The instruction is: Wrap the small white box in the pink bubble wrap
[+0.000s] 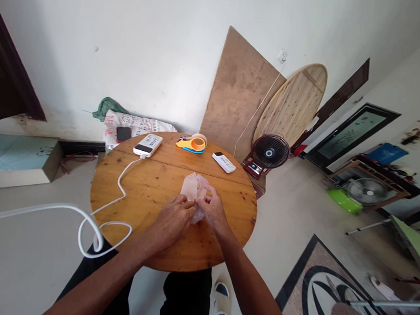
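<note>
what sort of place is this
Most likely a room in someone's home: there's a round wooden table, a dark electric fan near the wall, and a door with a patterned glass panel further back.

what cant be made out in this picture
- Head view: part of the crumpled pinkish material, hidden by the left hand and right hand.
- Head view: the far end of the white cable, cut off by the left edge.
- Head view: print on the right-hand white device, too small to read.
</note>
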{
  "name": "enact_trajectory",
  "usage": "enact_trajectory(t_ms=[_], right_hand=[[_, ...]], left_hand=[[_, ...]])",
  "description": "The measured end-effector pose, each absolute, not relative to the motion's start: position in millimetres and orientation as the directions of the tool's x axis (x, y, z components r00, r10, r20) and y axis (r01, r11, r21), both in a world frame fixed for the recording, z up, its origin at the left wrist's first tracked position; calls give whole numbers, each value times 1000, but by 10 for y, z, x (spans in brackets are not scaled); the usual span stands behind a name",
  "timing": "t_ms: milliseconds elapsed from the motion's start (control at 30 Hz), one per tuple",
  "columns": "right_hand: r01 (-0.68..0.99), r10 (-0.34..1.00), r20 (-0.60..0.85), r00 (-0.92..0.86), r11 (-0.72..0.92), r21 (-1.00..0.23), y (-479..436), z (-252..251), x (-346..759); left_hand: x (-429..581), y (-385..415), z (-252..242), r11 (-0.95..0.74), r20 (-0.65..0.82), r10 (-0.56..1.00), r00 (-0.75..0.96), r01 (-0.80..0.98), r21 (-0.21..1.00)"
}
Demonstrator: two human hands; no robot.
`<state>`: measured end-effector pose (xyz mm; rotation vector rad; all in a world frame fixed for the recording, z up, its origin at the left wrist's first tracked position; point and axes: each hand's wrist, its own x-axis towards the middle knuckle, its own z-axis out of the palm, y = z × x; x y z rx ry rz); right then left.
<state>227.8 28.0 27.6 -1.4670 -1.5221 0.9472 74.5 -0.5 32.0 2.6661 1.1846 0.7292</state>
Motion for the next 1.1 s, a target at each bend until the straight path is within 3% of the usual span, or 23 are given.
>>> enact_trajectory(t_ms=[167, 333, 467, 733, 900, 1000, 1100], right_hand=[[587, 989, 128, -72, 146, -797, 257, 376, 2262], [586, 978, 91, -188, 186, -788, 99, 509, 2285], [579, 957, 51, -285, 214, -787, 6, 569, 2324], [761, 935, 50, -351, 316, -566, -73, 580, 2204], [845, 926, 50, -375, 364, -392, -112, 594, 2073], [848, 920, 38, -391, 376, -374, -125, 629, 2067], [839, 916, 11, -400, 371, -399, -127, 662, 2118]], left_hand=[[710, -7, 232, -687, 415, 725, 549, 618, 383], [673, -36, 84, -671, 515, 736, 439, 576, 467], [678, -45, 20, -619, 501, 783, 369, 544, 567], [634, 22, 104, -507, 456, 862, 221, 388, 770], [690, 83, 192, -314, 277, 949, 149, 478, 820], [732, 135, 222, -197, 131, 979, 154, 580, 790], [743, 176, 234, -197, 99, 976, 191, 600, 775]])
